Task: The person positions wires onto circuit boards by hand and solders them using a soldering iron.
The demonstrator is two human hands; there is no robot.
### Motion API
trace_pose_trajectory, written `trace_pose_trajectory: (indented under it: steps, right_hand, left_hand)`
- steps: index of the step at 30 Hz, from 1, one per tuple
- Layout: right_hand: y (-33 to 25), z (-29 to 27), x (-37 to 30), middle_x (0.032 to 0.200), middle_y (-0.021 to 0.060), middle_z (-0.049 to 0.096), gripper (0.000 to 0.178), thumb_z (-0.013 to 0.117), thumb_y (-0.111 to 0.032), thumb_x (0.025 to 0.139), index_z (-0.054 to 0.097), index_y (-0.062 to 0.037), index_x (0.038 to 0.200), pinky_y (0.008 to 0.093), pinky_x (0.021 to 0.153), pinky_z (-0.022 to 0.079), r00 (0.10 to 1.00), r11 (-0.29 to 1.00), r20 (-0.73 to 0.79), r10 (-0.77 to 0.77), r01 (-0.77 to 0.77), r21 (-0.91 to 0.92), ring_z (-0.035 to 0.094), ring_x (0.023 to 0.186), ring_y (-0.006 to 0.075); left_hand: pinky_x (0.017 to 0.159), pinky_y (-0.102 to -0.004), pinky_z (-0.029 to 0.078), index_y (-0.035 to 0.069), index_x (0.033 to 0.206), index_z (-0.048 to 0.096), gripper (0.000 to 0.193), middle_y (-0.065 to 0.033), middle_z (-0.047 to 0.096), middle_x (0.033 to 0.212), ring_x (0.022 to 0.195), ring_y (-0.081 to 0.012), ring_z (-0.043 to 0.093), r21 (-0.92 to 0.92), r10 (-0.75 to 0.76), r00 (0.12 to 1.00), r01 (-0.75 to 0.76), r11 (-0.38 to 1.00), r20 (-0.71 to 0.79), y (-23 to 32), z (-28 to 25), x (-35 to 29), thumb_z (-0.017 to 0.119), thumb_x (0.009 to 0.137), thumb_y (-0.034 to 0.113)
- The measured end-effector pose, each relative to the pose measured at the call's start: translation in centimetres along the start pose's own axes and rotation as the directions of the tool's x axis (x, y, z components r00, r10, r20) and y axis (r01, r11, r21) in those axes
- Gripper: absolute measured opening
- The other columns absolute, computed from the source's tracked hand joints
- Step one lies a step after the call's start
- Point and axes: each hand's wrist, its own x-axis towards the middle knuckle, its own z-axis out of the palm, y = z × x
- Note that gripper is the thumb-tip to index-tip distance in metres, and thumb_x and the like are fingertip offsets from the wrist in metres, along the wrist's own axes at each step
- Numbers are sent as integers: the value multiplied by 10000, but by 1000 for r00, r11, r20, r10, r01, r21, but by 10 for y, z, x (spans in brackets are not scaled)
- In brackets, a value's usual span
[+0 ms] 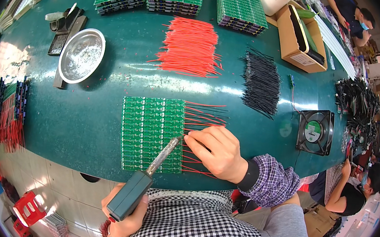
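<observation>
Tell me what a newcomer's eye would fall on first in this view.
Probably the pile of bright red wires at the upper middle of the green table, with black wires to its right. Next, perhaps, the green circuit board near the front edge, where the left hand holds a soldering iron with its tip at the board's right side, close to the right hand.
</observation>
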Motion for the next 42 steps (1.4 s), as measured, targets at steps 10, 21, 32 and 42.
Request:
trace_pose_trajectory:
  steps: [10,21,32,42]
  right_hand:
    - [0,2,0,947,80,716,297,707,-89,701,732,-2,983,314,637,504,1000,1000,-22,14,-15,-11,658,758,202]
    - [-5,-2,-4,935,80,719,291,722,-78,689,742,-2,969,323,651,525,997,1000,-76,9,-10,-21,670,784,222]
    - [-8,-2,-6,941,83,723,274,703,-103,715,740,-5,969,312,642,518,999,1000,-35,13,-12,12,664,764,204]
    - [-8,-1,-6,937,72,717,276,698,-104,716,737,-8,972,311,643,512,1000,1000,-21,11,-10,9,657,758,198]
  left_hand:
    - [599,-326,522,-52,911,718,233,-161,683,829,656,-268,668,-47,-48,998,46,998,-46,-11,1,-11,788,693,-8]
    - [629,-322,535,-50,942,724,255,-158,700,861,694,-250,679,-55,-74,996,72,996,-53,-13,-1,-15,788,698,-11]
    - [624,-315,540,-49,947,724,267,-163,701,866,698,-250,689,-19,-61,997,60,998,-36,-14,-2,-18,802,694,-11]
    - [660,-335,566,-46,936,731,260,-161,715,894,717,-262,707,-11,-27,1000,27,1000,-4,-11,-1,-16,804,691,-1]
